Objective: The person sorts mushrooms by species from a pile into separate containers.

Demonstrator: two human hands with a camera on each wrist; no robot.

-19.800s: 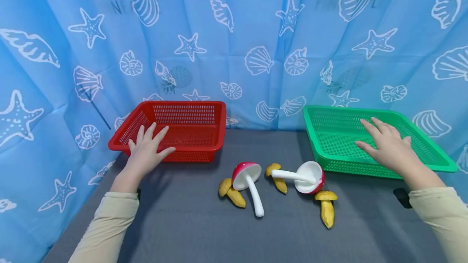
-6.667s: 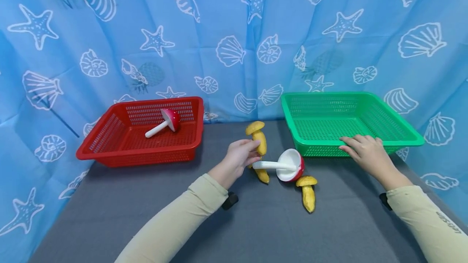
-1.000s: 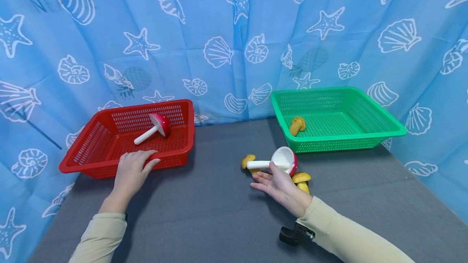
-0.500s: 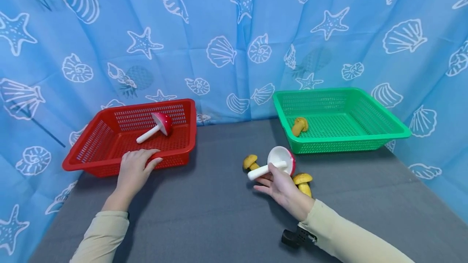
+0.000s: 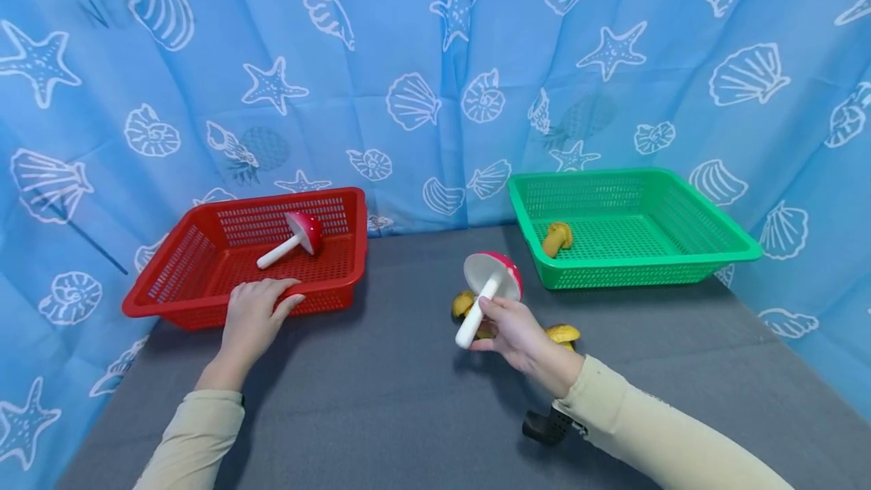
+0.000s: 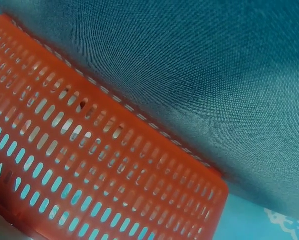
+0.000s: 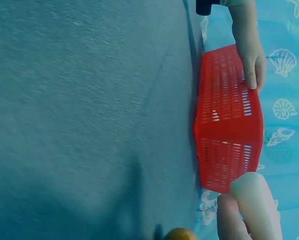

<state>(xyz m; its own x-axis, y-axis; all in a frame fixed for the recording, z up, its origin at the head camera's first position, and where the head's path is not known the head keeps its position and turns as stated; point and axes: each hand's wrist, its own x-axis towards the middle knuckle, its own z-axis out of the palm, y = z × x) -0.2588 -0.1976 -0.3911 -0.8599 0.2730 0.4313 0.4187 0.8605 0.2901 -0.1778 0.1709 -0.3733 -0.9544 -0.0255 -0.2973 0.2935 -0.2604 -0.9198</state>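
Observation:
My right hand (image 5: pixel 520 335) pinches the white stem of a toy toadstool (image 5: pixel 472 324), its red cap tilted up and away. In the right wrist view the stem end (image 7: pixel 254 205) shows by my fingertips. Beneath that hand a yellow toy mushroom (image 5: pixel 463 303) lies partly hidden on the table; another yellow mushroom (image 5: pixel 563 334) lies behind the wrist. My left hand (image 5: pixel 255 320) rests on the near rim of the red basket (image 5: pixel 333 293), where another red-capped toadstool (image 5: pixel 306 233) lies. One yellow mushroom (image 5: pixel 556 239) is inside the green basket (image 5: pixel 640 272).
A dark grey cloth (image 5: pixel 367 399) covers the table. The blue curtain (image 5: pixel 408 44) with white shells and starfish hangs right behind both baskets. A black wrist camera (image 5: pixel 544 426) hangs under the right wrist.
Over the last second my right hand has lifted the toadstool off the table and turned its stem toward me. Earlier, one toadstool came into the red basket and one yellow mushroom into the green.

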